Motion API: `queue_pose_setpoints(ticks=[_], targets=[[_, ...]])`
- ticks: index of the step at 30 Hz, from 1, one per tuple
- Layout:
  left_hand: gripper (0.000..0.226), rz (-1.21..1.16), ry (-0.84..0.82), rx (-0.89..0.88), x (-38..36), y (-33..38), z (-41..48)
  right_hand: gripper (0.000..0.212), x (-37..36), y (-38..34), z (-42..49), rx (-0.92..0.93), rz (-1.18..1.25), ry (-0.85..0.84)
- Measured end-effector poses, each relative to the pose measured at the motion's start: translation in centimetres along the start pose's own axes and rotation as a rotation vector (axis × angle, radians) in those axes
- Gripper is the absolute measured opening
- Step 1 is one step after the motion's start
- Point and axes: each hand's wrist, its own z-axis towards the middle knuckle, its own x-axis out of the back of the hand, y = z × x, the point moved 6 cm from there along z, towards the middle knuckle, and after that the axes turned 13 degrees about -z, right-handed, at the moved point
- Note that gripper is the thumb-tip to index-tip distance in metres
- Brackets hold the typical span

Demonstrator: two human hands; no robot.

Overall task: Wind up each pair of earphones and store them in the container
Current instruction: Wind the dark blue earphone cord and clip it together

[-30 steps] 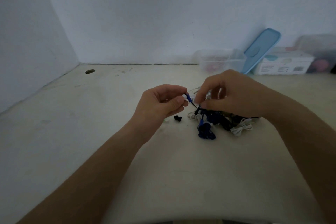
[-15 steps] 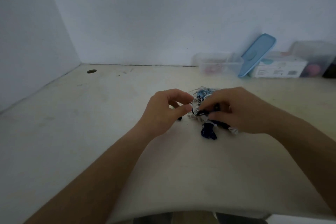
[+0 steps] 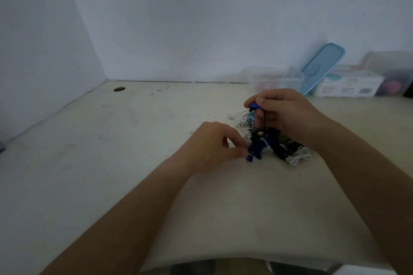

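A tangled heap of earphones (image 3: 277, 143), dark blue, black and white, lies on the pale table (image 3: 134, 140). My right hand (image 3: 283, 116) hovers above the heap, pinching a blue earbud (image 3: 255, 105) between thumb and forefinger, with its dark cord hanging down into the pile. My left hand (image 3: 212, 145) rests on the table at the heap's left edge, fingertips touching a dark blue wound bundle (image 3: 254, 152). A coiled white pair (image 3: 298, 156) lies at the heap's right. A clear plastic container (image 3: 272, 78) stands at the back against the wall.
A light blue lid (image 3: 321, 67) leans beside the container. To its right are a white box (image 3: 348, 83) and another clear tub (image 3: 393, 73). A round hole (image 3: 119, 89) is in the table's far left. Walls close the left and back.
My right hand has lifted off the heap with the blue earbud, drawing its cord upward. My left hand has let go of the earbud and dropped to the dark blue bundle.
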Motion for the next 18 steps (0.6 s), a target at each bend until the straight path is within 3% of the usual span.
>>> queue_pose_setpoints(ticks=[4,10,18], targets=[[0.007,-0.004,0.144,0.028,4.4,-0.6,-0.3,0.026,-1.5,0.1,1.3,0.026,-0.101,-0.029],[0.017,0.11,-0.105,0.199,5.0,-2.2,-1.5,0.028,-2.7,-0.4,1.9,0.039,-0.175,-0.095],[0.018,0.272,-0.269,0.268,2.7,-2.6,-1.0,0.016,-2.8,0.1,0.9,0.097,-0.148,-0.148]])
